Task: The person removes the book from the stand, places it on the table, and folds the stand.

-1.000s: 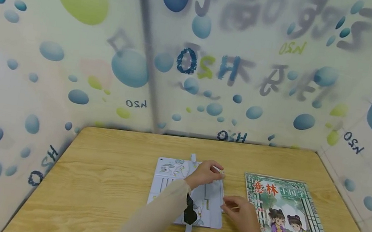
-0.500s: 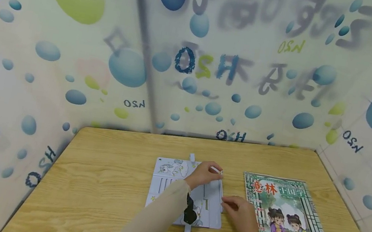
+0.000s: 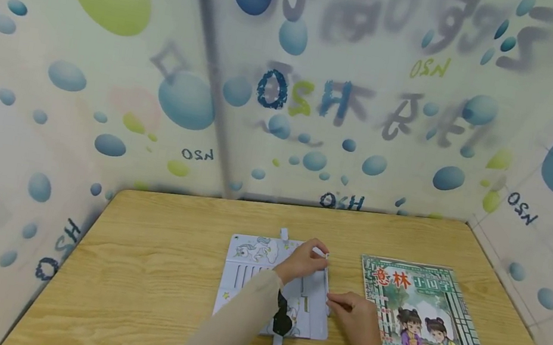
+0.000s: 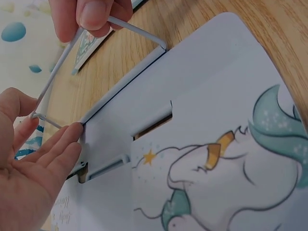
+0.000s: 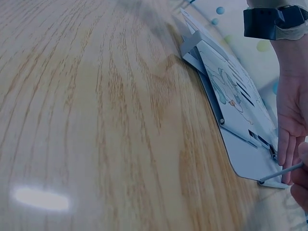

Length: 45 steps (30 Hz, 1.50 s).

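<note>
A folding book stand [image 3: 232,283] with unicorn drawings lies on the wooden table, a clip tab sticking out at its top and bottom. A thin wire bracket [image 4: 57,72] is raised off its right edge. With thumb and forefinger, my left hand [image 3: 301,261] pinches one corner of this wire; its other fingers touch the stand's edge in the left wrist view. My right hand [image 3: 356,318] pinches the same wire nearer its other corner. The left forearm covers part of the stand in the head view. In the right wrist view the panel [image 5: 245,154] sits slightly above the table.
To the right of the stand lies a magazine [image 3: 427,317] with two illustrated figures on its cover, partly under my right forearm. The wooden table [image 3: 146,272] reaches back to a wall [image 3: 197,21] patterned with blue and green dots.
Both hands stay at the wire bracket with barely any movement. The right fingers close in slightly on the wire. The whole head view shifts a little.
</note>
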Tool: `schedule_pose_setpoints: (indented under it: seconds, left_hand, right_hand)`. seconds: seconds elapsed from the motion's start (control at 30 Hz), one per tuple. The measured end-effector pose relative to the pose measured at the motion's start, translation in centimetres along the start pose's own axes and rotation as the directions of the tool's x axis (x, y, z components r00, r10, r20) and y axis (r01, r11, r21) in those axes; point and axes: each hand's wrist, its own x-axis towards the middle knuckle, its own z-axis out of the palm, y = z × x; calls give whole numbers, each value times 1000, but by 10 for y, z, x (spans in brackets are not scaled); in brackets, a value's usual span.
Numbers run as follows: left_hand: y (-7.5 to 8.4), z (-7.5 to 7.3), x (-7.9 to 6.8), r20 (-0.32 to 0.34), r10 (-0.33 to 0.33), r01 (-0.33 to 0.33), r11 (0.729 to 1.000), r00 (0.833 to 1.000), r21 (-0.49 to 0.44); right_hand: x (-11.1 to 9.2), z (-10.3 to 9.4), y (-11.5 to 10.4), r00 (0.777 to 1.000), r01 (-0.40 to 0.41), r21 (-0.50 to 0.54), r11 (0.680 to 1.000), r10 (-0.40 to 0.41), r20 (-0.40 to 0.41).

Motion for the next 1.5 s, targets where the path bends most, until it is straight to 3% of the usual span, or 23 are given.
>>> schedule_pose_setpoints:
  seconds: [0.27,0.53,0.83,1.1,1.5]
  left_hand:
    - [-2,0,1,-10,-2,2,1000,1000,-30]
    - [-4,-8,0,-9,37,-37,999,999,-5]
    - [-1,-10,-3,-65,25,-22,999,998,46]
    - [1,-14,-3,-51,36,-33,997,998,63]
    - [0,-21,2,-40,58,-52,989,998,137]
  right_hand:
    - [-1,3,-2,1000,14,18,1000,-14,-4]
    - [-2,10,0,996,73,35,997,-71,-51]
    - [-4,14,3,990,122,38,992,-119,-73]
    - [-5,17,5,990,132,50,990,-129,-60]
    - [-6,16,1,990,136,-59,989,-139,-39]
